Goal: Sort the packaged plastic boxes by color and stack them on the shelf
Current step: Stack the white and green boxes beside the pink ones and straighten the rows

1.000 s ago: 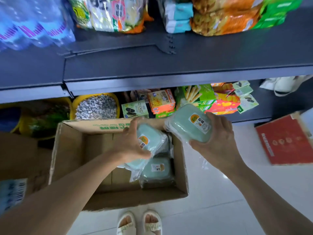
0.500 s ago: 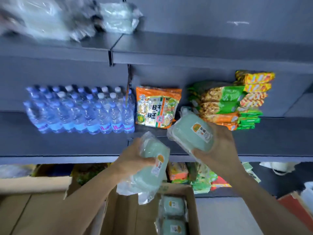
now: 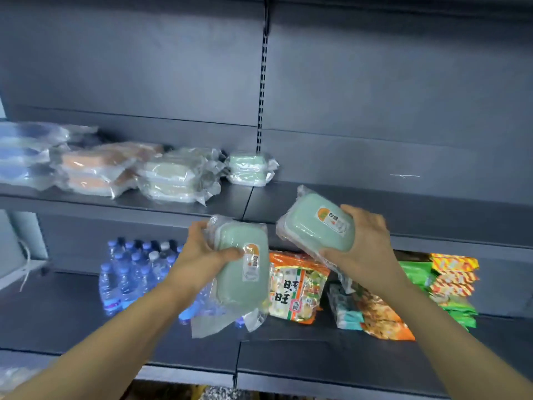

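Head view: both hands are raised in front of the shelving, each carrying one wrapped green box. Left hand [image 3: 202, 252] grips the left box [image 3: 240, 272] at centre frame, thumb curled over its face and fingers round its far edge; this box hangs with its long axis near vertical, label on the right side. Right hand [image 3: 366, 246] grips the right box [image 3: 320, 226], thumb under its lower edge and fingers curled over the top right corner; its long axis runs from upper left to lower right, tilted.

Target, by judgement, is the green stack [image 3: 249, 168] on the upper shelf [image 3: 403, 203], just left of the slotted upright. It lies above and to the left of both hands, a little nearer the left box. Its boxes lie flat, long axis along the shelf edge, so both held boxes need levelling and turning before they go on.

Left of that stack, along the same shelf: a pale stack [image 3: 173, 177], an orange stack [image 3: 101, 168] and a blue stack [image 3: 23, 157], blurred at the frame's left edge. Each holds wrapped boxes; the counts cannot be told.

Lower shelf holds water bottles [image 3: 129, 272] and snack bags [image 3: 297, 287].
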A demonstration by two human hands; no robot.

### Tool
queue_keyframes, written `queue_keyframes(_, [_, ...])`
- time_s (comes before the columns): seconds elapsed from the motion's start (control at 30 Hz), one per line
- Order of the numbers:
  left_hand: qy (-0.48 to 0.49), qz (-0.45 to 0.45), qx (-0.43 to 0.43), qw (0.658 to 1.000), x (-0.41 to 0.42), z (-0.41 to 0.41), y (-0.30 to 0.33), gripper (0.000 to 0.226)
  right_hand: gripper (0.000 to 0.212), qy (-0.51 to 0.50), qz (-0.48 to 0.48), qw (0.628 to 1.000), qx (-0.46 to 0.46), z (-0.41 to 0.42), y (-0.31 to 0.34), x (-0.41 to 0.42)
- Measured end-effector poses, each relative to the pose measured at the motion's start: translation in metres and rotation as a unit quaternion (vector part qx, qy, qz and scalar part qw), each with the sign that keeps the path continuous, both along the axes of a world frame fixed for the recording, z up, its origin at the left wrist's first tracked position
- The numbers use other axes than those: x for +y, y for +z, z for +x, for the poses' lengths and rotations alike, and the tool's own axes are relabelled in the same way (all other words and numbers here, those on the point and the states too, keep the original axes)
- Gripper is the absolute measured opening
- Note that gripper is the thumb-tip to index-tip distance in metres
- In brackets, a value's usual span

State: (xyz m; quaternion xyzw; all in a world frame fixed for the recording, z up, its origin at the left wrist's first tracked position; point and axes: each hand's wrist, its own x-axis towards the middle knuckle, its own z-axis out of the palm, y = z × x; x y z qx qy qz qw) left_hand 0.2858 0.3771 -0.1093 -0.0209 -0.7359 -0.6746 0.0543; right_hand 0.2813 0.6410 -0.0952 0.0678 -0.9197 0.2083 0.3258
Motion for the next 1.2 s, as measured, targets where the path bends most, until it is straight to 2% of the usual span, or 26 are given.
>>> queue_keyframes(0.1, [0.009, 0.040, 0.052, 0.998, -0.011, -0.006, 0.022, 0.071, 0.077, 0.023, 0.016, 1.000, -0.003, -0.035, 0.024, -0.008])
queue_keyframes(0.23, [0.034, 0.072, 0.088, 0.993, -0.023, -0.015, 0.042, 0.054, 0.067, 0.063, 0.028, 0.997, -0.019, -0.088, 0.051, -0.029])
queue_keyframes(0.37, [0.086, 0.083, 0.108, 0.987, -0.039, -0.028, 0.055, 0.050, 0.071, 0.072, 0.070, 0.994, -0.052, -0.139, 0.066, -0.055])
queue_keyframes(0.53, [0.123, 0.068, 0.141, 0.980, -0.066, -0.057, 0.071, 0.050, 0.082, 0.078, 0.099, 0.986, -0.110, -0.196, 0.063, -0.083])
queue_keyframes(0.67, [0.134, 0.069, 0.166, 0.975, -0.088, -0.089, 0.081, 0.052, 0.080, 0.080, 0.119, 0.979, -0.143, -0.235, 0.056, -0.104])
queue_keyframes(0.87, [0.117, 0.059, 0.186, 0.974, -0.122, -0.132, 0.093, 0.041, 0.077, 0.056, 0.115, 0.974, -0.185, -0.292, 0.050, -0.131])
queue_keyframes(1.0, [0.105, 0.066, 0.189, 0.974, -0.136, -0.152, 0.097, 0.047, 0.068, 0.057, 0.112, 0.965, -0.229, -0.314, 0.043, -0.138])
queue_keyframes(1.1, [0.103, 0.066, 0.191, 0.974, -0.140, -0.162, 0.095, 0.039, 0.047, 0.046, 0.139, 0.964, -0.220, -0.321, 0.035, -0.141])
queue_keyframes(1.13, [0.099, 0.070, 0.194, 0.974, -0.140, -0.164, 0.095, 0.037, 0.045, 0.041, 0.148, 0.965, -0.212, -0.322, 0.033, -0.140])
queue_keyframes(1.2, [0.092, 0.081, 0.201, 0.972, -0.136, -0.167, 0.095, 0.035, 0.056, 0.015, 0.171, 0.968, -0.182, -0.317, 0.032, -0.138])
